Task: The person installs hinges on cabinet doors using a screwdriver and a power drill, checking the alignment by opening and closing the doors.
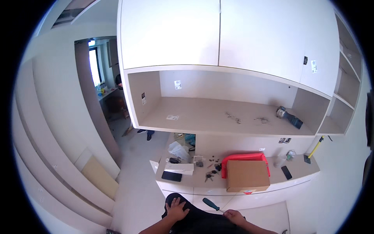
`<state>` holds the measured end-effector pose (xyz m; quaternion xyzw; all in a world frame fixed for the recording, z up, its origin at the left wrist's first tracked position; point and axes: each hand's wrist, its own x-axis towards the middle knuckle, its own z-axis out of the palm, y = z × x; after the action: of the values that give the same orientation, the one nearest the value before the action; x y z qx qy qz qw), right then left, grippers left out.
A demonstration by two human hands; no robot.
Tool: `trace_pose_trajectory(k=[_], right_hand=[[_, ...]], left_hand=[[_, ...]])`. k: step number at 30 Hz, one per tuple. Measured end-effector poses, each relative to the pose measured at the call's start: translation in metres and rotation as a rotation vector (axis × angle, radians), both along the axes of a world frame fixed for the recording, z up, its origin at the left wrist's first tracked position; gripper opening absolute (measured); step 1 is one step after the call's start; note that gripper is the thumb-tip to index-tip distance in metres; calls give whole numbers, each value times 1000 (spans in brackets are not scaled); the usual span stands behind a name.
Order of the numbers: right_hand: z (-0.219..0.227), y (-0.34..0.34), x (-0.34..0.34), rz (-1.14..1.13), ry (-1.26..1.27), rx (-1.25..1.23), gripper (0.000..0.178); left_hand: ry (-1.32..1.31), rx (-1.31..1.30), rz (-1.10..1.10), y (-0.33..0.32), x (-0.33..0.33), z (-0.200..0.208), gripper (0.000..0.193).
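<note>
My left hand (177,210) lies on my dark-clothed knee (174,198), fingers spread and holding nothing. In my right hand (233,215) is a screwdriver (210,203), pinched by its thin shaft. Its dark green handle points up and to the left, away from the fingers; the tip is hidden in the hand. Beyond my hands, on the low cabinet (210,190), a closed cardboard box (248,176) rests against a red plastic bin (242,156). A bunch of keys (209,177) lies left of the box.
A cordless power tool (290,117) and small hardware (261,120) lie on the overhead cabinet's open shelf (202,113). Below are phones (171,176) (286,172), a white box (179,168), a plastic bag (178,150) and a yellow support rod (316,147). Through the doorway, another person (146,134) partly shows.
</note>
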<state>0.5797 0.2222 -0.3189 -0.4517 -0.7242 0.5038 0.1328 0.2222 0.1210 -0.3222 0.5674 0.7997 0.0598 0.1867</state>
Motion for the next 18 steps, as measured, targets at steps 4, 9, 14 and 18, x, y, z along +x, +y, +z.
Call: trace_pose_trajectory(k=[4,9,14,18], right_hand=[[-13,2,7,-31,12,-4,29],[16,-8,-4,-78,-122,4,32],[34,-8,-8,-75,-124,-78,31],[56,1,-12,-56,-51,78,30]], left_hand=[[-64,-86,117,9,1,6,76],[-85,-91,115,11,-7,-3,79],[-169,-165,192,23,-12,7,81],[-177,-195,188,31,-19,4,82]])
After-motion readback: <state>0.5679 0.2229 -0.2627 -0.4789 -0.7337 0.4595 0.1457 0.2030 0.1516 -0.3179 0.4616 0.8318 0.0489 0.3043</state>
